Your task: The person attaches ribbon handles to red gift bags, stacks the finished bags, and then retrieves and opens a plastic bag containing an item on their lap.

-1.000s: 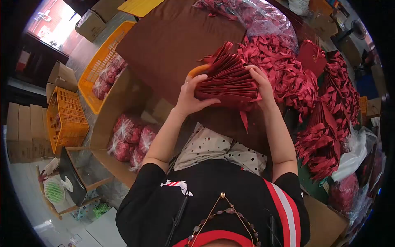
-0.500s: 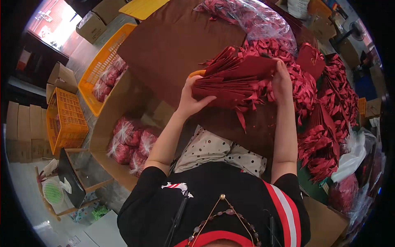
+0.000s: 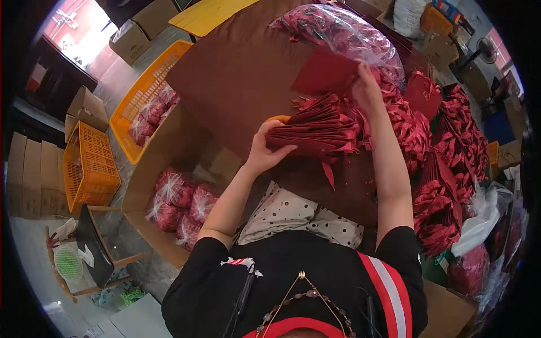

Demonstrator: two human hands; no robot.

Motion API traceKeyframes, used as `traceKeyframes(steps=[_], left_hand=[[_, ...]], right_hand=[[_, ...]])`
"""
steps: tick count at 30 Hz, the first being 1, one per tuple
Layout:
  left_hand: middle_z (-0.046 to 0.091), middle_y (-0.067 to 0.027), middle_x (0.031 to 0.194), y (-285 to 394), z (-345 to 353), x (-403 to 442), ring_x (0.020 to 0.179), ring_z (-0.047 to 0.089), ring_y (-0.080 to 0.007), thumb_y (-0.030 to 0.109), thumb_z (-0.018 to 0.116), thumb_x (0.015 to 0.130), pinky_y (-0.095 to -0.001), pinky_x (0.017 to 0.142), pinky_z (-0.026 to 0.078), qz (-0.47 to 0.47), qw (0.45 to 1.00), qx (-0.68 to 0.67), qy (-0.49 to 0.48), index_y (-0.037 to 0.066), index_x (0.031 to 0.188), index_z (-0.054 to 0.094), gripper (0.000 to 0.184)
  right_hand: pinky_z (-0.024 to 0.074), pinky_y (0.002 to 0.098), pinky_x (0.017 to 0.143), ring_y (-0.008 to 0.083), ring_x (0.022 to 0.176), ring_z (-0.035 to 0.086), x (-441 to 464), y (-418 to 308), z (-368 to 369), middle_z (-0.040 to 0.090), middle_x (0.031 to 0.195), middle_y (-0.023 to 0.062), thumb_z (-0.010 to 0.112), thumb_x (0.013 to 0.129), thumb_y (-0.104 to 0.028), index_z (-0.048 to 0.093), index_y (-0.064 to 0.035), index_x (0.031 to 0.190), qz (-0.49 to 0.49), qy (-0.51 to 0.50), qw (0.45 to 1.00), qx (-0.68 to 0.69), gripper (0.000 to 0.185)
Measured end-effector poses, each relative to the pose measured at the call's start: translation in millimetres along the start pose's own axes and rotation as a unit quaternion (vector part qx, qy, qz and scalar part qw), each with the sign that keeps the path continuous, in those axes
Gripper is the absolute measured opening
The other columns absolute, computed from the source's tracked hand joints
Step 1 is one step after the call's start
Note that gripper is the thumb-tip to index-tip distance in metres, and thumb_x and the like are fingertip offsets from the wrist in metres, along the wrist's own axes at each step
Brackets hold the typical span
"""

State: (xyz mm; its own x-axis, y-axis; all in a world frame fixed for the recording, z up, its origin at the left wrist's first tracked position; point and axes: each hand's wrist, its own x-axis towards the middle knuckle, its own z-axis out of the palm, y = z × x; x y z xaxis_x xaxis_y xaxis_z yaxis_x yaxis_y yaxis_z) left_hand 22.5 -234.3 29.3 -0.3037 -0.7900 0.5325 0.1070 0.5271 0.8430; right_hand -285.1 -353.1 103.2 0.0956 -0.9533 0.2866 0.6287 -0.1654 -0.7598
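Observation:
My left hand (image 3: 264, 151) is closed around one end of a fanned stack of flat dark red pieces with ribbons (image 3: 318, 125), thumb on the near side. Something orange (image 3: 278, 119) shows by its fingers. Beyond the stack, my right hand (image 3: 367, 89) grips the edge of a single flat dark red piece (image 3: 322, 73), raised and apart from the stack. Ribbon ends hang from the stack's right side, one trailing down toward the table. Whether these pieces are paper bags or envelopes I cannot tell.
Heaps of red ribboned pieces (image 3: 459, 135) lie to the right on the brown-covered table (image 3: 225, 67). A clear plastic bag (image 3: 349, 34) of them lies at the back. Left, a cardboard box (image 3: 141, 197) holds wrapped red bundles (image 3: 174, 194); orange crates (image 3: 93, 169) stand beyond.
My right hand has moved up and left, carrying one flat red piece away from the stack. My left hand still holds the stack, which now looks more compact.

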Motion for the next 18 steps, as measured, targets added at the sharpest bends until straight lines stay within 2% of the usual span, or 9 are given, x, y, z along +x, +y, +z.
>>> traceKeyframes(steps=[3, 7, 9, 10, 12, 13, 15, 16, 18], left_hand=[[0.048, -0.0127, 0.137, 3, -2, 8, 0.123, 0.054, -0.0216, 0.002, 0.084, 0.076, -0.0381, 0.102, 0.05, 0.025, 1.0, -0.01, 0.01, 0.008, 0.138, 0.039, 0.077], [0.037, -0.0109, 0.15, 12, 2, 13, 0.127, 0.052, -0.0241, 0.014, 0.09, 0.07, -0.0394, 0.106, 0.046, -0.005, 0.993, -0.072, 0.088, 0.008, 0.149, 0.029, 0.1], [0.045, -0.0101, 0.145, 5, -10, 18, 0.128, 0.053, -0.0243, 0.011, 0.091, 0.063, -0.0381, 0.106, 0.043, -0.036, 0.994, 0.1, 0.012, 0.005, 0.147, 0.035, 0.101], [0.052, -0.0096, 0.137, 10, -8, 25, 0.127, 0.053, -0.0227, 0.015, 0.092, 0.062, -0.0371, 0.107, 0.043, -0.1, 0.993, -0.063, -0.023, 0.006, 0.143, 0.04, 0.098], [0.054, -0.01, 0.135, -2, -11, 24, 0.127, 0.053, -0.0223, 0.016, 0.092, 0.062, -0.037, 0.107, 0.043, -0.123, 0.992, 0.005, -0.007, 0.006, 0.142, 0.04, 0.096], [0.057, -0.0105, 0.132, -6, -13, 20, 0.127, 0.053, -0.022, 0.017, 0.092, 0.063, -0.0368, 0.107, 0.042, -0.145, 0.987, 0.072, 0.008, 0.005, 0.141, 0.041, 0.093], [0.054, -0.0121, 0.134, -1, -5, 21, 0.127, 0.052, -0.0228, 0.017, 0.091, 0.063, -0.037, 0.108, 0.042, -0.157, 0.986, 0.028, 0.042, 0.005, 0.144, 0.037, 0.098], [0.052, -0.0128, 0.136, 11, -1, 26, 0.128, 0.051, -0.024, 0.018, 0.091, 0.064, -0.0376, 0.109, 0.041, -0.12, 0.989, 0.061, 0.065, 0.005, 0.146, 0.034, 0.1], [0.051, -0.0136, 0.138, 15, 4, 25, 0.13, 0.05, -0.0252, 0.018, 0.091, 0.065, -0.0382, 0.109, 0.041, -0.084, 0.988, 0.093, 0.087, 0.005, 0.148, 0.031, 0.103]], right_hand=[[0.0463, 0.0318, 0.094, 0.0151, 0.105, 0.06, -16, 24, -5, 0.063, 0.113, 0.0027, 0.054, 0.104, -0.026, 0.059, -0.0075, 0.117, 0.128, -0.12, 0.984, -0.017, 0.023], [0.0438, 0.0284, 0.093, 0.0141, 0.105, 0.06, -35, 32, 1, 0.063, 0.11, 0.0018, 0.055, 0.101, -0.035, 0.059, -0.0075, 0.117, 0.185, -0.152, 0.96, -0.143, 0.032], [0.0428, 0.0277, 0.096, 0.0123, 0.107, 0.059, -49, 31, 19, 0.063, 0.114, 0.0013, 0.057, 0.1, -0.034, 0.06, -0.0072, 0.119, 0.216, -0.16, 0.95, -0.162, 0.033], [0.0422, 0.0274, 0.097, 0.0113, 0.107, 0.058, -53, 27, 28, 0.063, 0.118, 0.0005, 0.056, 0.1, -0.033, 0.061, -0.0074, 0.123, 0.236, -0.141, 0.95, -0.146, 0.035], [0.0426, 0.0281, 0.098, 0.0116, 0.107, 0.059, -53, 20, 35, 0.062, 0.119, 0.0007, 0.052, 0.101, -0.036, 0.059, -0.0081, 0.13, 0.186, -0.141, 0.947, -0.218, 0.041], [0.0414, 0.0293, 0.101, 0.0134, 0.111, 0.059, -38, 28, 33, 0.063, 0.12, 0.0018, 0.049, 0.102, -0.042, 0.054, -0.0088, 0.139, 0.27, -0.059, 0.941, -0.194, 0.05], [0.0377, 0.0325, 0.107, 0.0174, 0.122, 0.054, -46, 10, 35, 0.058, 0.132, 0.0046, 0.048, 0.101, -0.051, 0.047, -0.0095, 0.147, 0.15, -0.101, 0.966, -0.185, 0.062], [0.0329, 0.0351, 0.113, 0.0206, 0.132, 0.047, -51, 4, 35, 0.049, 0.145, 0.0051, 0.047, 0.1, -0.055, 0.04, -0.0103, 0.151, 0.114, -0.195, 0.967, -0.12, 0.069], [0.0318, 0.0369, 0.114, 0.0219, 0.137, 0.043, -65, 3, 45, 0.039, 0.153, 0.0049, 0.046, 0.099, -0.057, 0.036, -0.0106, 0.154, 0.074, -0.136, 0.922, -0.356, 0.073]])
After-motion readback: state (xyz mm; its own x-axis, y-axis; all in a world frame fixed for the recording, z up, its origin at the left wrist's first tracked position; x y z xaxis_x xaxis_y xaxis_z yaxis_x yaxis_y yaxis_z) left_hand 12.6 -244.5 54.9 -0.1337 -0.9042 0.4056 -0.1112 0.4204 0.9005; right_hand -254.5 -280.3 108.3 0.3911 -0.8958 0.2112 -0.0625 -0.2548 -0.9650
